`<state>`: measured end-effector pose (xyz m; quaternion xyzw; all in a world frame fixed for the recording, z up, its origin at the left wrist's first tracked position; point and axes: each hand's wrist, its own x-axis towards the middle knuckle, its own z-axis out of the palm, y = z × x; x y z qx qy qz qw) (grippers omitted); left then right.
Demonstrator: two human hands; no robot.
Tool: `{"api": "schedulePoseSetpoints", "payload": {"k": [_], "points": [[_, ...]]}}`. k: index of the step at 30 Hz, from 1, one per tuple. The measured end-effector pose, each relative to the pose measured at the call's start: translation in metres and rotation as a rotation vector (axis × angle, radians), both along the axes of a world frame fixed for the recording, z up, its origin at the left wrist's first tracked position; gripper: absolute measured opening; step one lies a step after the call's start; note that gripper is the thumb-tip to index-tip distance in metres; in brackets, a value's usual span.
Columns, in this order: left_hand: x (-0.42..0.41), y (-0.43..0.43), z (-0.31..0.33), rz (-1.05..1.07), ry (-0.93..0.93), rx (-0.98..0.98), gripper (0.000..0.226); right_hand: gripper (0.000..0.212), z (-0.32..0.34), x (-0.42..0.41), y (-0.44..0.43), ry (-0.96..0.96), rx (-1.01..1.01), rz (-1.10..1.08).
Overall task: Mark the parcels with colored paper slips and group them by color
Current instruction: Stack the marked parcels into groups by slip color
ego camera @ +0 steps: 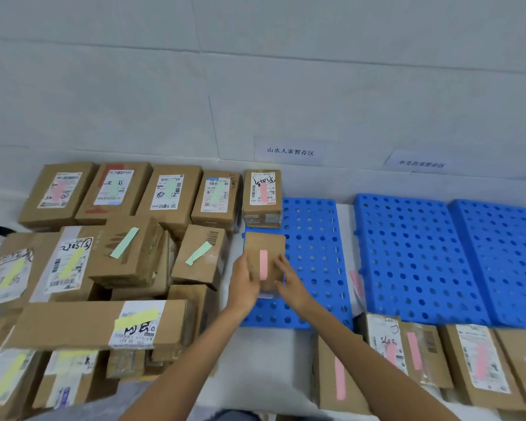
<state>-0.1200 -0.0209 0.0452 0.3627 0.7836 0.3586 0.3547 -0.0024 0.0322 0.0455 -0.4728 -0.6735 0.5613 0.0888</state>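
A small brown parcel (pixel 266 253) with a pink slip (pixel 263 264) on top sits over the near-left part of a blue perforated pallet (pixel 313 238). My left hand (pixel 243 284) grips its left side and my right hand (pixel 287 278) holds its right side. Behind it stands another parcel with a pink slip (pixel 261 196). To the left lie several parcels with green slips (pixel 125 243) and yellow slips (pixel 135 319). At the lower right are parcels with pink slips (pixel 339 378).
More blue pallets (pixel 413 256) stretch to the right. A loose pink slip (pixel 356 282) lies in the gap between pallets. Two white paper signs (pixel 290 151) hang on the grey wall behind. Grey floor shows between the parcel groups near me.
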Motion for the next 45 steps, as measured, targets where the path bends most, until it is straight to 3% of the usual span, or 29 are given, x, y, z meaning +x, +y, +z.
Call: {"api": "schedulePoseSetpoints", "payload": {"k": [8, 17, 21, 25, 30, 37, 41, 45], "points": [[-0.032, 0.045, -0.021, -0.179, 0.223, -0.162, 0.065, 0.062, -0.032, -0.025, 0.049, -0.038, 0.206, 0.187], [-0.044, 0.061, -0.018, -0.212, 0.229, -0.254, 0.076, 0.066, -0.042, -0.022, 0.068, -0.085, 0.34, 0.275], [-0.041, 0.051, -0.005, -0.139, 0.264, -0.143, 0.081, 0.058, -0.008, -0.006, 0.063, -0.044, 0.339, 0.037], [-0.016, 0.023, 0.019, -0.019, 0.265, 0.149, 0.058, 0.038, 0.019, 0.046, 0.033, 0.013, 0.333, -0.208], [0.033, -0.026, 0.022, -0.148, 0.097, 0.288, 0.041, 0.031, 0.013, 0.139, -0.035, 0.015, 0.258, -0.463], [0.1, -0.081, -0.023, -0.414, -0.077, -0.048, 0.042, 0.03, -0.035, 0.191, -0.099, -0.367, 0.177, -0.26], [0.131, -0.093, -0.034, -0.565, -0.11, -0.208, 0.052, 0.037, -0.049, 0.182, -0.111, -0.359, 0.125, -0.251], [0.152, -0.096, -0.042, -0.604, -0.127, -0.324, 0.072, 0.039, -0.039, 0.181, -0.116, -0.204, 0.025, -0.419]]}}
